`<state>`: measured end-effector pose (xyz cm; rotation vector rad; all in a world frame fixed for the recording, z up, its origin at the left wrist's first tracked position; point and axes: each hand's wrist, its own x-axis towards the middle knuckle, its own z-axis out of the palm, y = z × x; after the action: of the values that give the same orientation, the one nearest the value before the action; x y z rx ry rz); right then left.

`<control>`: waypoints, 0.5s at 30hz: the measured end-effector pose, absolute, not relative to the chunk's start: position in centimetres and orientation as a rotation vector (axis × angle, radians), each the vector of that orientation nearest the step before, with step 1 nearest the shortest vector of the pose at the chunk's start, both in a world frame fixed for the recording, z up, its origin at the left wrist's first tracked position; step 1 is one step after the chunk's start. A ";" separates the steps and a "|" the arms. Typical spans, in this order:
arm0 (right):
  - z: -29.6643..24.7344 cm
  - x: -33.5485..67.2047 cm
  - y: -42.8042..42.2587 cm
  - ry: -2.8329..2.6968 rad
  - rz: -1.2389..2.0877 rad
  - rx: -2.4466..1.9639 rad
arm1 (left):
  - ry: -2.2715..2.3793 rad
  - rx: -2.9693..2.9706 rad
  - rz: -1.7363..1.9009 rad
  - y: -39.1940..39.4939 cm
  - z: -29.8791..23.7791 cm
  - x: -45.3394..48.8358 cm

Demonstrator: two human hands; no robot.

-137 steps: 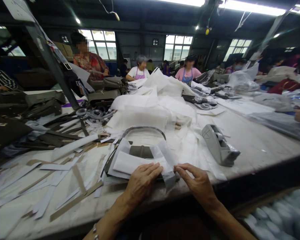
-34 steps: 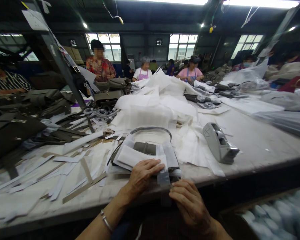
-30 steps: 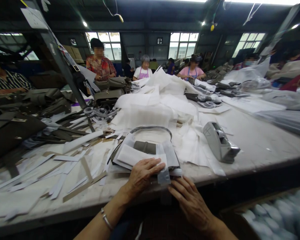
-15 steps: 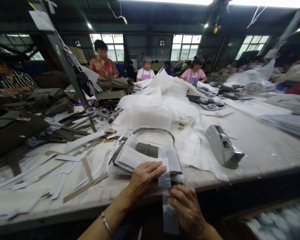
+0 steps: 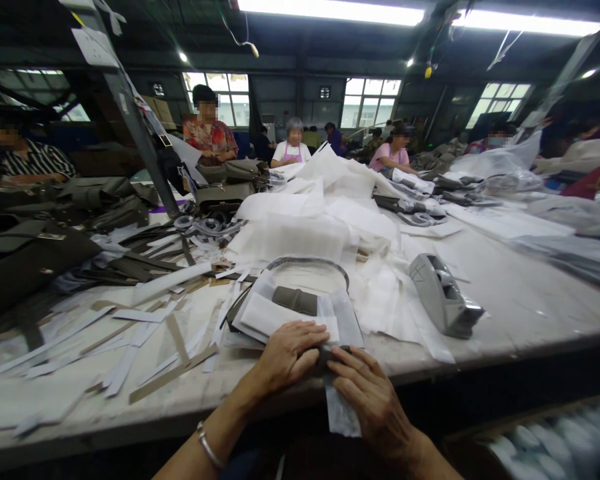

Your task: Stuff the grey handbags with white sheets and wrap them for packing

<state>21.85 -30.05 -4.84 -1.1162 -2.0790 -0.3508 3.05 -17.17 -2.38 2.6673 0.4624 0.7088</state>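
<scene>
A dark grey handbag (image 5: 236, 313) lies at the table's front edge, its arched handle (image 5: 307, 260) toward the back. White foam sheet (image 5: 267, 317) and translucent wrapping cover much of it, and a grey-brown flap (image 5: 295, 300) shows between them. My left hand (image 5: 290, 353) rests flat on the foam sheet, fingers stretched, thumb beside a dark strap end (image 5: 325, 358). Close by, my right hand (image 5: 367, 390) has its fingers over that strap end and a translucent plastic strip (image 5: 341, 410), which hangs below the table edge. Its thumb is hidden.
A grey tape dispenser (image 5: 443, 297) stands to the right. White foam sheets (image 5: 300, 233) are heaped behind the bag. Paper strips (image 5: 140, 333) and dark bags (image 5: 30, 260) cover the left. Co-workers (image 5: 210, 133) are across the table. A metal post (image 5: 140, 127) rises at left.
My right hand has moved up and left to the strap end, its fingers straightening over it. The plastic strip's lower end has risen. My left hand stays on the foam sheet.
</scene>
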 end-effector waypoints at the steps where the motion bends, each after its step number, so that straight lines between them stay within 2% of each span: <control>1: -4.9 21.9 -30.1 -2.081 -0.357 -1.112 | 0.498 2.645 0.717 -17.3 -2.4 3.2; 9: -3.5 21.8 -30.2 -2.048 -0.352 -1.085 | 0.634 2.703 1.024 -18.4 -5.3 4.6; 15: -3.8 21.0 -31.5 -2.010 -0.100 -1.042 | 0.661 2.765 1.154 -19.0 -5.9 5.0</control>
<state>21.01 -31.51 -3.80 -1.0419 -2.0100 -0.1003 5.05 -18.97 -5.86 2.7647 0.6615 1.1545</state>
